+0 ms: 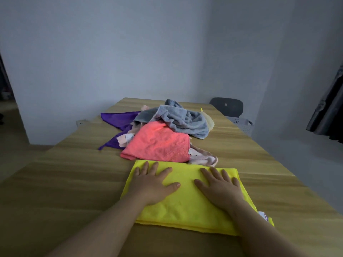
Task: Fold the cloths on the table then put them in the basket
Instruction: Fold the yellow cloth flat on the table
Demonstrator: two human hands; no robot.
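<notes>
A yellow cloth (185,206), folded into a rectangle, lies on the wooden table (74,182) near me. My left hand (154,184) and my right hand (219,188) both rest flat on it, palms down and fingers spread, holding nothing. Just behind it sits a pile of loose cloths: a coral pink cloth (157,143) in front, a grey towel (183,117) on top, a purple cloth (118,119) spread to the left, and pale pink cloth (204,158) peeking out on the right. A white perforated basket (243,125) stands beyond the table's right edge.
A dark chair back (227,105) rises behind the basket at the far right corner. Grey walls close in behind and to the right. Dark fabric (330,112) hangs at the right edge. Bare tabletop lies to the left and right of the yellow cloth.
</notes>
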